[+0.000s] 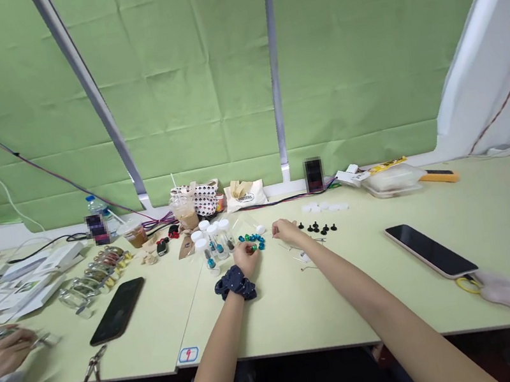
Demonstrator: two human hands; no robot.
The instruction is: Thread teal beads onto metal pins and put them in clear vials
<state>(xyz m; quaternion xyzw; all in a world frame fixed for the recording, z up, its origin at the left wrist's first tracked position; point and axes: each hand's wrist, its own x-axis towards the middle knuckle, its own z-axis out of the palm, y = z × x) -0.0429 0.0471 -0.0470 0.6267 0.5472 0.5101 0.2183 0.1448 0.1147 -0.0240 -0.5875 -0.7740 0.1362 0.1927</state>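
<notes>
My left hand (246,258), with a dark navy scrunchie (235,283) on its wrist, rests on the pale green table top (294,314). Its fingers curl right beside a cluster of teal beads (252,240), and a small dark bead may sit under them. My right hand (285,231) lies a little to the right, its fingers pointing left, close to thin metal wires (303,249). Small clear jars with white lids (212,240) stand just beyond my left hand. Several black studs (321,227) lie to the right of my right hand.
A co-worker's hand (0,354) works at the left edge. Glass jars (95,281), a black phone (117,310), a second phone (431,250), a plastic tub (393,180), an iced drink (184,210) and yellow-handled scissors (468,285) stand about the table.
</notes>
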